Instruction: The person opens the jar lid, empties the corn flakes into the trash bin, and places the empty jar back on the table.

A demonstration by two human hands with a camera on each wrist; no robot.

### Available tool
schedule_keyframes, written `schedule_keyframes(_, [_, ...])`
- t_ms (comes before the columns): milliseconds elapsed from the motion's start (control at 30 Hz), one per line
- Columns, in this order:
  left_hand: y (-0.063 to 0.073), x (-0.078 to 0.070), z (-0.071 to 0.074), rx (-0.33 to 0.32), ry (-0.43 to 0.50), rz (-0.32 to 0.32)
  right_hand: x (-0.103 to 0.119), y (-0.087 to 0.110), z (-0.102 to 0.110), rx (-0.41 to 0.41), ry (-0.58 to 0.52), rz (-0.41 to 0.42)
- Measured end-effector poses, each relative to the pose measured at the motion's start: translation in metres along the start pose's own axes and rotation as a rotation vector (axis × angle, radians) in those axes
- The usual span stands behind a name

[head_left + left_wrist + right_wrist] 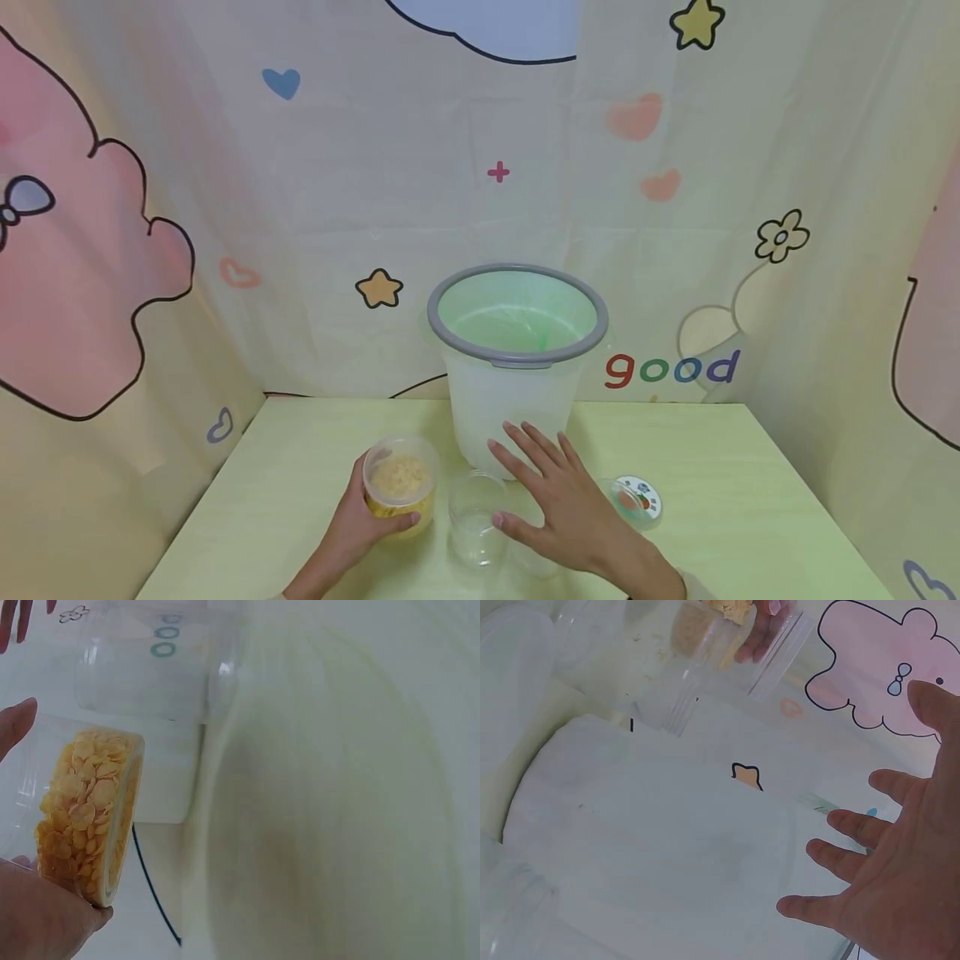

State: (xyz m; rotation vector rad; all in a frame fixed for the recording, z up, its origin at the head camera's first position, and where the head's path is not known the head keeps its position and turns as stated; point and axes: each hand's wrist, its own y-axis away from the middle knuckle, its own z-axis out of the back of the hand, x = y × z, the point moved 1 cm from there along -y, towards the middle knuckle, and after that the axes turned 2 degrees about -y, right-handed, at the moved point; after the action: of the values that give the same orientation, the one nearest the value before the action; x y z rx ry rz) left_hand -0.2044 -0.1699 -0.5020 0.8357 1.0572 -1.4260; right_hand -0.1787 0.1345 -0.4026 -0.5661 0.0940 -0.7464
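Observation:
My left hand (360,517) grips a clear plastic jar (401,500) partly filled with yellow flakes (86,799). The jar has no lid on, and in the head view it stands upright left of the other jars. Fingers spread and straight, my right hand (566,508) hovers over the table in front of the bin, holding nothing. A clear jar without flakes (476,525) stands between the two hands. Another clear jar (536,562) is partly hidden under the right hand.
A whitish bin (510,408) with a grey rim stands at the back middle of the table (712,500), close to the patterned curtain (360,167). Round lids (637,500), one with a printed label, lie to the right of my right hand.

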Motion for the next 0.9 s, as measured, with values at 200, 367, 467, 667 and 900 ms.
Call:
schedule_keyframes(200, [0.003, -0.021, 0.000, 0.004, 0.012, -0.049, 0.005, -0.010, 0.006, -0.007, -0.007, 0.012])
schedule_keyframes(367, [0.003, -0.038, -0.002, -0.010, 0.001, -0.093, 0.010, -0.018, 0.011, -0.012, -0.020, 0.024])
schedule_keyframes(467, [0.004, -0.048, -0.004, -0.019, -0.012, -0.110, 0.013, -0.023, 0.014, -0.014, -0.028, 0.029])
schedule_keyframes(667, [0.007, -0.065, -0.008, -0.027, -0.034, -0.126, 0.018, -0.031, 0.018, -0.011, -0.038, 0.039])
schedule_keyframes(900, [0.009, -0.077, -0.015, -0.022, -0.049, -0.166, 0.026, -0.041, 0.021, -0.032, -0.033, 0.083])
